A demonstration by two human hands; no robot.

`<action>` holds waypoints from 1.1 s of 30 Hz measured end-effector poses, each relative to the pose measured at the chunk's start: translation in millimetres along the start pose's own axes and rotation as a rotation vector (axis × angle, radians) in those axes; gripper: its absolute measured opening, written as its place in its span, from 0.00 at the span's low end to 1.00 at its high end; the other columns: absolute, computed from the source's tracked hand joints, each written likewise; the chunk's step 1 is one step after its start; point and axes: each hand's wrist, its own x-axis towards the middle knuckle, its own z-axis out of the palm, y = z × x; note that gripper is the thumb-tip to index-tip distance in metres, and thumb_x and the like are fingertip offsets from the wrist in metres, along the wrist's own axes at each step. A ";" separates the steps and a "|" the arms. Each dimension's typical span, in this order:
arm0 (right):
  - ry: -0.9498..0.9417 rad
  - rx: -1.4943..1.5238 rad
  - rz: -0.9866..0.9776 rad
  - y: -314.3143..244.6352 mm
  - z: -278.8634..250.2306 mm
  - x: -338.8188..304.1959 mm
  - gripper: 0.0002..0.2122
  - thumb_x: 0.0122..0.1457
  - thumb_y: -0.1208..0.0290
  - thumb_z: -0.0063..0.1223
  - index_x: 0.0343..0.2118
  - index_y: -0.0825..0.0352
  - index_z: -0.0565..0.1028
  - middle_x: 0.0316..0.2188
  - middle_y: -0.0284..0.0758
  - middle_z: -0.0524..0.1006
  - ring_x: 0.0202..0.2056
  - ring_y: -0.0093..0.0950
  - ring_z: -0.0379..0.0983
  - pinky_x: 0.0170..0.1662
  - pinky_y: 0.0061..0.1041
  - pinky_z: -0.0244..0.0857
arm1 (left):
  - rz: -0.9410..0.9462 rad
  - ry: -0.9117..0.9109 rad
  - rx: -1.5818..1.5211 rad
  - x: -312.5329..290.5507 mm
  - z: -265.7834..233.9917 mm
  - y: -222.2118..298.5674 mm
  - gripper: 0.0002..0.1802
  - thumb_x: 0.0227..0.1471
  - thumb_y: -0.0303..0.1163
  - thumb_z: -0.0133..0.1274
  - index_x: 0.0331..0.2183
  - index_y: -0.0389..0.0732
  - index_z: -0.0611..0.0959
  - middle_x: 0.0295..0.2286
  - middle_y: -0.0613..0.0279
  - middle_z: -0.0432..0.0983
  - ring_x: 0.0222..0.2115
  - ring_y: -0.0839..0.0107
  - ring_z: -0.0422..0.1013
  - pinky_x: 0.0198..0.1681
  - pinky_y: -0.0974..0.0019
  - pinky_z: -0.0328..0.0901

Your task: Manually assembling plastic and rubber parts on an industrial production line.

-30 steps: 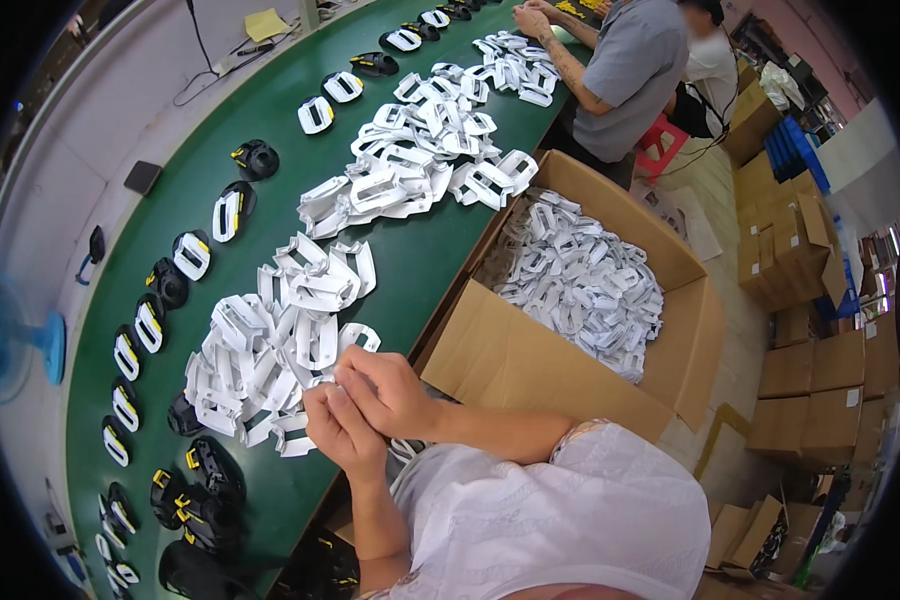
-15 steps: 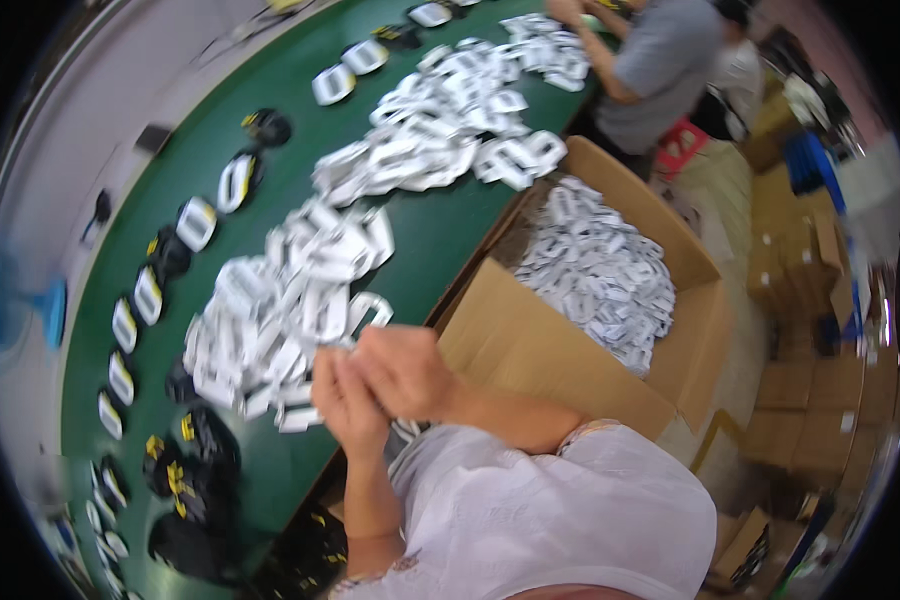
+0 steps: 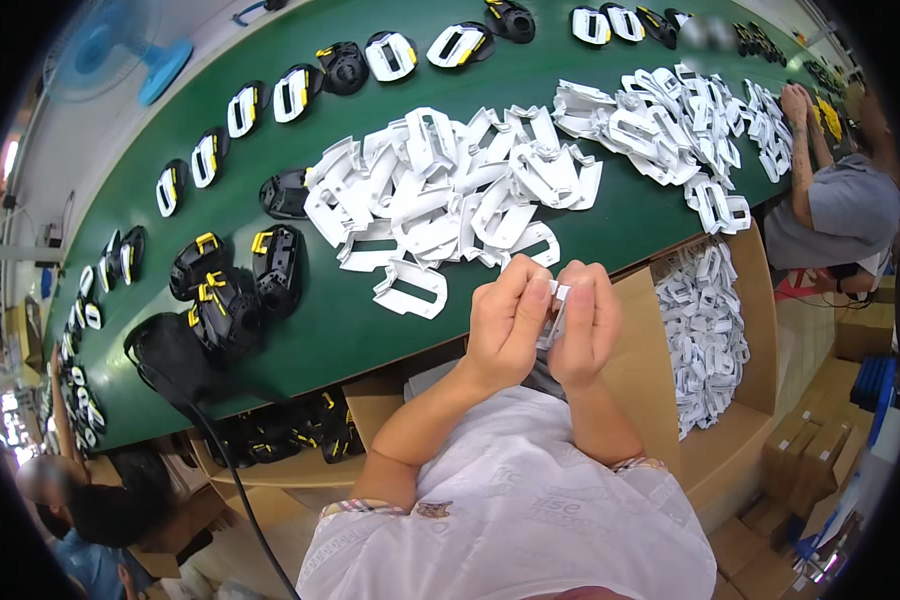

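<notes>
In front of my chest, my left hand (image 3: 508, 322) and my right hand (image 3: 582, 326) pinch one white plastic part (image 3: 556, 320) between thumbs and fingers. The fingers hide most of it; only a narrow strip shows between the two thumbs. Just beyond my hands, on the green table, lies a loose pile of white plastic frames (image 3: 435, 190), each with a long oval slot. The nearest white frame (image 3: 412, 288) lies flat at the pile's front edge, left of my left hand and apart from it.
Black-and-yellow housings (image 3: 225, 310) stand left on the table (image 3: 340, 335), beside a black cable (image 3: 220, 450). White-fronted units (image 3: 292, 93) line the far side. At right, a cardboard box (image 3: 760, 330) holds many white frames. A co-worker (image 3: 840, 205) sits at the far right.
My view has swung to the right and steadied. My hands, earlier blurred and pressed together, are now slightly apart, and the white part shows between them.
</notes>
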 end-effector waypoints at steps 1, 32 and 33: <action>0.001 0.014 0.044 0.0 1.4 0.2 0.13 0.62 0.71 0.35 0.21 0.68 0.62 0.14 0.29 0.62 0.16 0.15 0.52 0.18 0.18 0.47 | -0.002 0.005 -0.001 0.5 -0.4 0.4 0.12 0.58 0.29 0.40 0.24 0.35 0.69 0.14 0.65 0.65 0.14 0.81 0.58 0.17 0.74 0.55; 0.021 -0.118 -0.047 5.2 2.1 3.2 0.13 0.62 0.68 0.35 0.21 0.68 0.61 0.13 0.30 0.61 0.14 0.18 0.54 0.17 0.20 0.47 | 0.189 0.059 0.193 7.0 4.1 -2.9 0.11 0.55 0.26 0.43 0.23 0.33 0.71 0.13 0.59 0.65 0.10 0.70 0.62 0.14 0.69 0.57; 0.021 -0.121 -0.037 3.4 2.9 4.4 0.13 0.62 0.68 0.35 0.21 0.68 0.61 0.14 0.30 0.61 0.15 0.18 0.53 0.17 0.20 0.46 | 0.197 0.053 0.208 6.9 3.9 -3.9 0.11 0.56 0.28 0.42 0.23 0.34 0.71 0.13 0.60 0.66 0.11 0.74 0.62 0.15 0.71 0.57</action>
